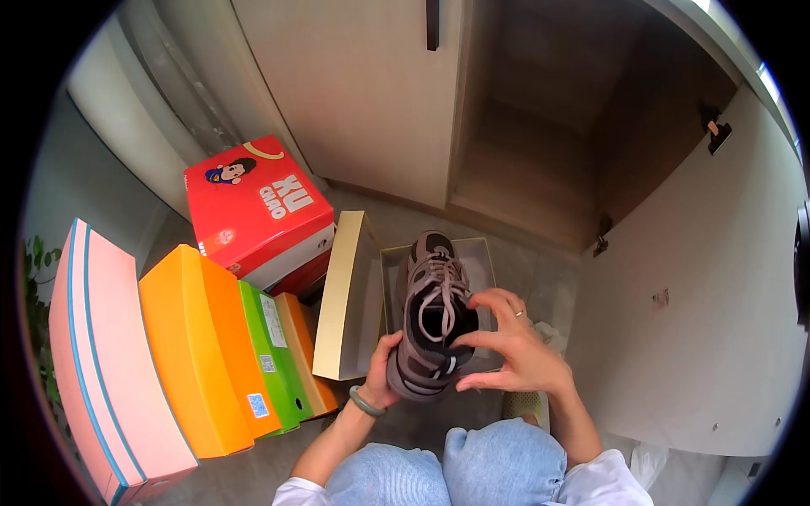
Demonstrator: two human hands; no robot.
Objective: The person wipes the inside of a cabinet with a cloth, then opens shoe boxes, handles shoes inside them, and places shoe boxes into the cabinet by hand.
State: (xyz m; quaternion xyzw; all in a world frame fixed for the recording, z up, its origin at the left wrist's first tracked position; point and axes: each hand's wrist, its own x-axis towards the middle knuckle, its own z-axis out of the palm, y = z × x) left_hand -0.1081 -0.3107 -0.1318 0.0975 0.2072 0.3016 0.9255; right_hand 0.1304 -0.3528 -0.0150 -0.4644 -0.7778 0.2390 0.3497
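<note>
Currently: brown-and-black lace-up sneaker (pixel 432 304), held, not stowed; left hand (pixel 382 371), fingers grasping its heel; right hand (pixel 523 350), fingers parted, contact unclear; cream cardboard box (pixel 480 261), open; matching lid (pixel 344 312), off.

One head-worn camera is supplying the whole record. It is sitting above the wearer's denim-clad knees (pixel 506 464), looking forward and steeply down toward the floor (pixel 531 260). Working range is short: the knees are filling the bottom edge, nearest the lens, and a shoe (pixel 411 354) is appearing close to mid-field, being viewed from above and from its heel end. The optics are covering a very wide angle, visibly bowing the edges of a row of coloured boxes (pixel 224 363) at left and of the open cabinet (pixel 540 169) at upper right. Black corners are rounding off the field.
</note>
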